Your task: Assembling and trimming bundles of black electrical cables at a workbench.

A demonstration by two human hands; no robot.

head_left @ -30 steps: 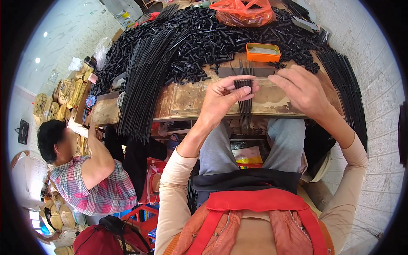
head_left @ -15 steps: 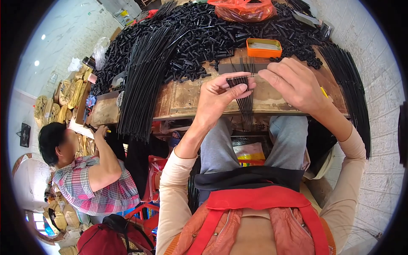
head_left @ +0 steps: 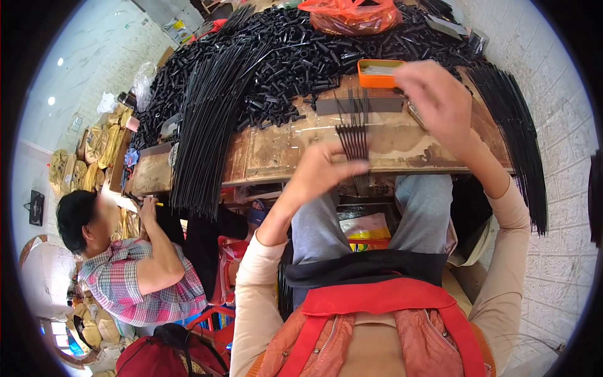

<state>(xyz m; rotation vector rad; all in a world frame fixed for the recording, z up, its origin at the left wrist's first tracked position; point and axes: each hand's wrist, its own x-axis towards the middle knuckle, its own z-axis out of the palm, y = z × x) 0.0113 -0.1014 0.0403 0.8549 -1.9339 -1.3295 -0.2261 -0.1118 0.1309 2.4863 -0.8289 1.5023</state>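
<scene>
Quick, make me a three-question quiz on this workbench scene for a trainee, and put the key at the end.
1. Multiple choice: what colour is the plastic bag on the heap of small black parts? A) blue B) red-orange C) green
2. True or false: the right hand is nearer to the orange box than the left hand is.
3. Fill in the gap: the small bundle by the left hand is made of thin black ____.

Key: 1. B; 2. True; 3. rods
</scene>
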